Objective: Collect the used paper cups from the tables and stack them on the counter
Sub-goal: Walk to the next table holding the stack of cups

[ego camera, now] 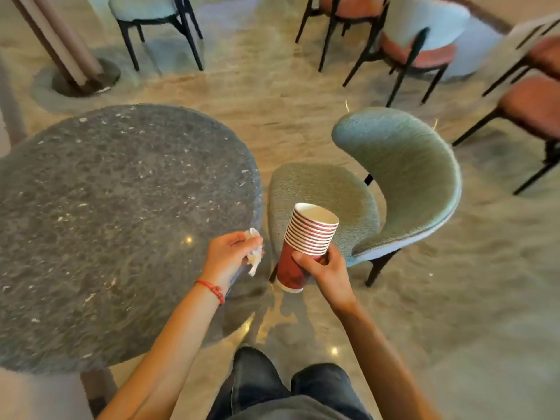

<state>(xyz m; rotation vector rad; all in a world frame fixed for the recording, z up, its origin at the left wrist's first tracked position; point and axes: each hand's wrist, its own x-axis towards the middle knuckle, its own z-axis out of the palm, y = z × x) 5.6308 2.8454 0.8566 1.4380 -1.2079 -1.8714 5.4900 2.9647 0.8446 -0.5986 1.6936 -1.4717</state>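
Though tilted, cup stack (306,244) in right hand (325,269)

A round dark speckled stone table (115,225) is seen at left, with a green upholstered chair (403,183) drawn up just beside its right edge on a glossy beige marbled floor (272,122). Further back, a pale-cushioned chair on black legs (151,13) and several rust-seated chairs (418,53) are noted, well apart from the table. A pinkish pillar on a dark round base (81,74) is seen at upper left.
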